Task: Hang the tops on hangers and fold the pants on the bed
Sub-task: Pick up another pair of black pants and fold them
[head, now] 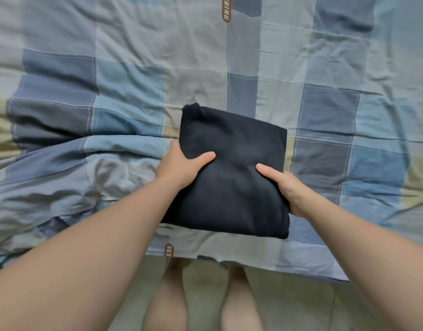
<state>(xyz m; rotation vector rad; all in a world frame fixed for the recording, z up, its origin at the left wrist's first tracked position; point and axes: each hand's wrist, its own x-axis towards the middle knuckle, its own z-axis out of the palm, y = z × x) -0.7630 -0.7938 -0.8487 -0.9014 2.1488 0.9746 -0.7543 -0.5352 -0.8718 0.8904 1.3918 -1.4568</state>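
Note:
A dark navy garment [232,177], folded into a thick rectangle, is near the front edge of the bed. My left hand [182,166] grips its left edge, thumb on top and fingers hidden beneath the cloth. My right hand [282,185] grips its right edge the same way, thumb on top. I cannot tell whether the bundle rests on the bed or is held just above it. No hangers or tops are in view.
The bed is covered by a wrinkled blue, grey and beige checked quilt [134,68], bunched into folds at the left [50,182]. Its front edge hangs over a greenish floor [289,302], where my bare legs [167,297] stand.

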